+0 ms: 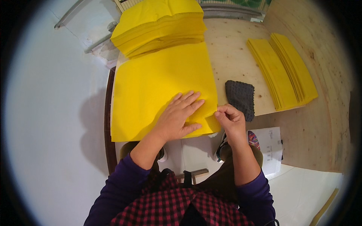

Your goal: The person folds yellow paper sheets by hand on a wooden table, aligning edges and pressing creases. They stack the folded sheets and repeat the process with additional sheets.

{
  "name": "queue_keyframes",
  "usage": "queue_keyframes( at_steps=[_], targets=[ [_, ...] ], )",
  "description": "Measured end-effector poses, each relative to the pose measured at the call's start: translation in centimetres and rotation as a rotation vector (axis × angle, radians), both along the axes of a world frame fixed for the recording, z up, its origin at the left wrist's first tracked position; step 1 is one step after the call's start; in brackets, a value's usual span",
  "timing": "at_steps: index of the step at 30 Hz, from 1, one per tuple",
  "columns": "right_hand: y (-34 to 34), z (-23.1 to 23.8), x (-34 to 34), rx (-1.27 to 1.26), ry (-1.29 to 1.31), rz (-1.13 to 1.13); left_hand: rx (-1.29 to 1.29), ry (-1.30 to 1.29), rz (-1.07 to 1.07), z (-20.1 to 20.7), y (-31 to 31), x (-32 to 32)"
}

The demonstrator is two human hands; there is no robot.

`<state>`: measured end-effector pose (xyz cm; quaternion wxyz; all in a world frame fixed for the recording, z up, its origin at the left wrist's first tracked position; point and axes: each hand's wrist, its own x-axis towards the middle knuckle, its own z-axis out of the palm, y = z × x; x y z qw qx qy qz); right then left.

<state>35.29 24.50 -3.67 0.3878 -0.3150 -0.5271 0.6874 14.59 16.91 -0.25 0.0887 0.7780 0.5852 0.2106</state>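
Note:
A large yellow cloth-like sheet (158,83) lies flat on top of a pile on the wooden table in front of me. My left hand (179,115) rests palm down on it near its front edge, fingers spread. At the sheet's right front corner, my right hand (230,116) pinches the edge between thumb and fingers, and the corner is turned up a little. Beyond the flat sheet stands a thick stack of folded yellow sheets (160,28). Just right of my right hand lies a folded dark grey textured cloth (240,97).
Two narrow bundles of folded yellow strips (273,75) lie side by side at the table's right. A plywood panel (313,94) rises at the right edge. A white wall (52,113) stands on the left. Below the table is a white box (269,148), near my feet.

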Motion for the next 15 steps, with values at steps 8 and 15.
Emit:
queue_keyframes(
  at_steps=[8,15],
  targets=[
    [1.5,0.0,1.0,0.125,-0.005,0.037,-0.016,0.022,0.041,-0.2,0.0,0.2],
    [2.0,0.4,2.3,0.385,-0.206,0.193,-0.026,0.015,0.047,-0.4,0.0,0.2]
  ],
)
